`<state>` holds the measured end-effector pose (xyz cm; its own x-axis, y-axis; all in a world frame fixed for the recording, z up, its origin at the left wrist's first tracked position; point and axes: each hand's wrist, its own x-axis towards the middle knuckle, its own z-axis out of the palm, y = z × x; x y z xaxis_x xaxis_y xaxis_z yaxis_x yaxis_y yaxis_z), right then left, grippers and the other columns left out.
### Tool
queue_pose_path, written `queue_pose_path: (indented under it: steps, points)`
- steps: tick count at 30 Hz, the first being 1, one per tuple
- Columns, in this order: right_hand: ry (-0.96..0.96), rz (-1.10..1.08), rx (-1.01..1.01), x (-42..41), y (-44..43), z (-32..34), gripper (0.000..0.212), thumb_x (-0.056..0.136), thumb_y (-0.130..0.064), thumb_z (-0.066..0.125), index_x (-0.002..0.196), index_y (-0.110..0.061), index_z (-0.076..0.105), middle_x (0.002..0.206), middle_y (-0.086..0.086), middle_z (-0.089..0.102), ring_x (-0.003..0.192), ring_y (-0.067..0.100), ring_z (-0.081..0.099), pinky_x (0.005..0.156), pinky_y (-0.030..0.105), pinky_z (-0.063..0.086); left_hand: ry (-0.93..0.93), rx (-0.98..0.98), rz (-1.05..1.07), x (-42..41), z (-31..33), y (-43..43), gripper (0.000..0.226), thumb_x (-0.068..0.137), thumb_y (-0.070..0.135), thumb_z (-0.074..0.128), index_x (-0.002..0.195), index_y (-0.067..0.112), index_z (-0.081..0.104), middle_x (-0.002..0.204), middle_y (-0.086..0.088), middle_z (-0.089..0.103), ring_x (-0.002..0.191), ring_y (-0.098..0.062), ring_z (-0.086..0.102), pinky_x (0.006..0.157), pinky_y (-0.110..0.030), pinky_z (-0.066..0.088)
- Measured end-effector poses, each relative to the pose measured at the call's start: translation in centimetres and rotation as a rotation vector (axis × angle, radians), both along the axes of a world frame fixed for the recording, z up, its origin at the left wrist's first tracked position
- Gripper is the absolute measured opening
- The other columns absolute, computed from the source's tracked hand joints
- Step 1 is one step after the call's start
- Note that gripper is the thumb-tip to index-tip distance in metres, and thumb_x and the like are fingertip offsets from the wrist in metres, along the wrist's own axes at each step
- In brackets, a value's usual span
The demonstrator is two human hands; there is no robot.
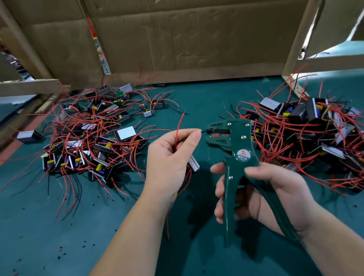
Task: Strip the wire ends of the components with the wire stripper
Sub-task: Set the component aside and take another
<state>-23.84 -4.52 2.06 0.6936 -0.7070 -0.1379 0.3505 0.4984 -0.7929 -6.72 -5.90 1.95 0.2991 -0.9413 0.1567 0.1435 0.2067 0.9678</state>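
Nearest to you, your right hand (265, 192) holds the green wire stripper (241, 147) upright, with the fingers curled round the front handle and the rear handle lying in the palm. The handles stand wide apart, so the squeeze is not yet made. A little further, your left hand (169, 160) pinches a thin black wire (204, 131) between thumb and forefinger, and its tip reaches just into the mouth of the tool. A red wire (177, 129) of the same component (194, 163) rises through this hand, and the component itself hangs under the palm. This wire end seems to be at the moment just before the cut. Small red and black bits of insulation (60, 249) lie scattered on the green mat (32, 211), so I judge that a number of ends are already stripped. Beyond your hands there are two heaps of components, a left pile (95, 134) and a right pile (317, 133), well apart. I cannot tell which heap is finished, but much work seems to be left. Behind all stands a cardboard wall (181, 42).
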Motion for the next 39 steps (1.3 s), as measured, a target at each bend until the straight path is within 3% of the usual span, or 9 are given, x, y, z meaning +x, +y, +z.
queue_pose_path:
  steps: [2, 6, 8, 13, 15, 20, 31, 39]
  points:
    - [0.001, -0.014, -0.026, 0.3, 0.29, -0.1, 0.059, 0.055, -0.033, 0.084, 0.102, 0.0, 0.068, 0.082, 0.025, 0.062, 0.067, 0.044, 0.064, 0.064, 0.052, 0.053, -0.011, 0.005, -0.008, 0.06, 0.11, 0.01, 0.008, 0.073, 0.029, 0.071, 0.075, 0.023, 0.076, 0.079, -0.007, 0.068, 0.08, -0.018, 0.058, 0.085, -0.034, 0.05]
    - [0.046, -0.074, -0.051, 0.72, 0.56, -0.14, 0.047, 0.059, -0.034, 0.083, 0.091, -0.005, 0.068, 0.076, 0.023, 0.062, 0.061, 0.04, 0.063, 0.06, 0.049, 0.053, -0.088, -0.015, -0.006, 0.11, 0.06, -0.01, 0.012, 0.084, 0.012, 0.069, 0.076, 0.02, 0.074, 0.076, -0.008, 0.068, 0.076, -0.018, 0.054, 0.071, -0.024, 0.046]
    - [0.061, -0.078, -0.062, 0.73, 0.59, -0.15, 0.045, 0.06, -0.036, 0.083, 0.09, -0.006, 0.068, 0.075, 0.023, 0.061, 0.06, 0.039, 0.063, 0.059, 0.048, 0.053, -0.109, -0.021, -0.006, 0.19, 0.1, 0.02, 0.018, 0.084, 0.011, 0.07, 0.074, 0.024, 0.075, 0.076, -0.016, 0.063, 0.075, -0.021, 0.05, 0.065, -0.025, 0.043]
    - [0.103, -0.103, -0.073, 0.85, 0.66, -0.06, 0.038, 0.071, -0.042, 0.076, 0.085, -0.008, 0.067, 0.072, 0.022, 0.06, 0.055, 0.038, 0.062, 0.057, 0.047, 0.052, -0.151, -0.055, 0.007, 0.66, 0.34, 0.0, 0.026, 0.085, 0.009, 0.07, 0.072, 0.031, 0.075, 0.072, -0.013, 0.062, 0.069, -0.02, 0.048, 0.055, -0.013, 0.043]
    - [0.118, -0.122, -0.065, 0.85, 0.68, -0.13, 0.041, 0.072, -0.048, 0.071, 0.082, -0.009, 0.067, 0.07, 0.022, 0.06, 0.053, 0.038, 0.062, 0.054, 0.046, 0.052, -0.157, -0.06, 0.004, 0.66, 0.37, 0.09, 0.026, 0.085, 0.008, 0.07, 0.073, 0.031, 0.075, 0.07, -0.01, 0.062, 0.067, -0.019, 0.048, 0.053, -0.012, 0.043]
    - [0.108, -0.119, -0.072, 0.86, 0.66, -0.23, 0.06, 0.058, -0.061, 0.081, 0.084, -0.008, 0.067, 0.07, 0.022, 0.06, 0.053, 0.037, 0.062, 0.054, 0.045, 0.052, -0.189, -0.063, -0.001, 0.75, 0.34, 0.09, 0.026, 0.085, 0.01, 0.07, 0.073, 0.032, 0.075, 0.071, -0.012, 0.058, 0.069, -0.018, 0.045, 0.055, -0.012, 0.04]
    - [0.092, -0.08, -0.078, 0.55, 0.49, -0.27, 0.057, 0.063, -0.057, 0.08, 0.087, -0.007, 0.067, 0.073, 0.022, 0.061, 0.056, 0.038, 0.063, 0.056, 0.045, 0.052, -0.153, -0.053, 0.011, 0.58, 0.47, 0.15, 0.027, 0.085, 0.007, 0.07, 0.068, 0.028, 0.074, 0.071, -0.013, 0.061, 0.068, -0.02, 0.049, 0.055, -0.012, 0.043]
    - [0.129, -0.113, -0.082, 0.7, 0.59, -0.35, 0.054, 0.063, -0.059, 0.078, 0.083, -0.01, 0.067, 0.069, 0.021, 0.061, 0.052, 0.037, 0.062, 0.053, 0.044, 0.052, -0.137, -0.049, 0.001, 0.5, 0.36, 0.2, 0.025, 0.084, 0.005, 0.069, 0.069, 0.025, 0.072, 0.065, 0.002, 0.067, 0.067, -0.02, 0.051, 0.054, -0.012, 0.044]
